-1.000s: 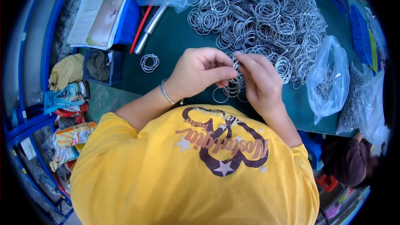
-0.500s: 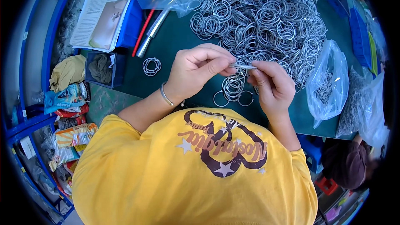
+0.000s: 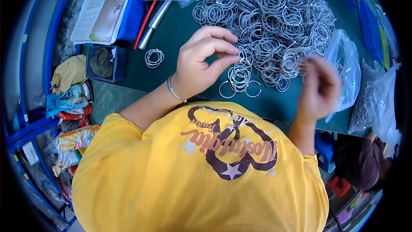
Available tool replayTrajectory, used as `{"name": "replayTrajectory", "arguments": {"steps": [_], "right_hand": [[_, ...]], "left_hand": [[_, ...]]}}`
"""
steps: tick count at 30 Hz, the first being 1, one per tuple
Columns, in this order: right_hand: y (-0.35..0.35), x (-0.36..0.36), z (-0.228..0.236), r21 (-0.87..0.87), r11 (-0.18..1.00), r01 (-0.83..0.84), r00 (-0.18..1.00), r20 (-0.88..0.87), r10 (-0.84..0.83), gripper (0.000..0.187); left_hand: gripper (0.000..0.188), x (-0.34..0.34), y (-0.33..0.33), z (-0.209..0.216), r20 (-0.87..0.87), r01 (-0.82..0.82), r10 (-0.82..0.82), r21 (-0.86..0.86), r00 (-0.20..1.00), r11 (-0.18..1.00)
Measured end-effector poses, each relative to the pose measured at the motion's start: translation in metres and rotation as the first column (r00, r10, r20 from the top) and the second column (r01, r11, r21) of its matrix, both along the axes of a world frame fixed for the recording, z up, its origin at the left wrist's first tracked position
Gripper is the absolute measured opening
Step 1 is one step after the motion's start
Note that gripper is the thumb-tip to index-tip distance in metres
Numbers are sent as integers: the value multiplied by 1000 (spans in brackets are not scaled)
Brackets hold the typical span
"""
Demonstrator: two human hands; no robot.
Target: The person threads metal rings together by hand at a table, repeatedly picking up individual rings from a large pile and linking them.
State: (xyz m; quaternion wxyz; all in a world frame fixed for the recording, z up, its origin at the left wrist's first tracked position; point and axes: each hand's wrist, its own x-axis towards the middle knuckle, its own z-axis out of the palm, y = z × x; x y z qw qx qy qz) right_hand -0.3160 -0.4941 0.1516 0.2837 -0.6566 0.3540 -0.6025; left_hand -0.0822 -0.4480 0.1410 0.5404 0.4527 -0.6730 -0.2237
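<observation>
My left hand (image 3: pixel 203 60) hovers over the near left edge of a large pile of silver metal rings (image 3: pixel 279 21). Its thumb and fingers are curved and a little apart, and no ring shows between them. Just below its fingertips lies a small cluster of loose rings (image 3: pixel 239 78), some overlapping. My right hand (image 3: pixel 319 87) is off to the right, between the pile and a clear plastic bag (image 3: pixel 348 71). Motion smears its fingers, so whether a ring is in them cannot be made out.
A few rings (image 3: pixel 154 58) lie apart on the green table (image 3: pixel 171 25). Beyond them are a red stick (image 3: pixel 146 25), a tapered metal rod (image 3: pixel 155 25) and a blue bin (image 3: pixel 132 19) with papers. At the left stands a dark box (image 3: pixel 102 62); another person (image 3: pixel 359 163) is at right.
My hands have come apart: the right has swung away to the right, and the left has stayed near the pile. The thin silver piece pinched between them is no longer visible there.
</observation>
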Motion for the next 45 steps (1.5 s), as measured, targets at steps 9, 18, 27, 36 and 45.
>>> {"name": "replayTrajectory", "arguments": {"steps": [9, 18, 27, 36, 45], "right_hand": [[-28, -114, 12, -441, 704, 556, 507, -491, -708, 12], [-5, -8, 2, -242, 969, 58, 882, -443, -163, 14], [9, 45, -5, 214, 931, -296, 887, -301, 351, 20], [5, 43, -5, 254, 921, -297, 921, -179, 347, 11], [14, 45, -10, 211, 874, -438, 899, 125, 421, 41]], "left_hand": [[22, -7, 6, -31, 289, 214, -272, 215, 918, 953], [12, 8, -3, -33, 339, 115, -166, 164, 926, 980], [8, 11, 6, -3, -547, 426, -112, 491, 830, 760], [11, 7, 7, 10, -174, 237, -203, 204, 964, 950], [9, 6, 4, -4, -480, 360, -187, 297, 857, 885]]}}
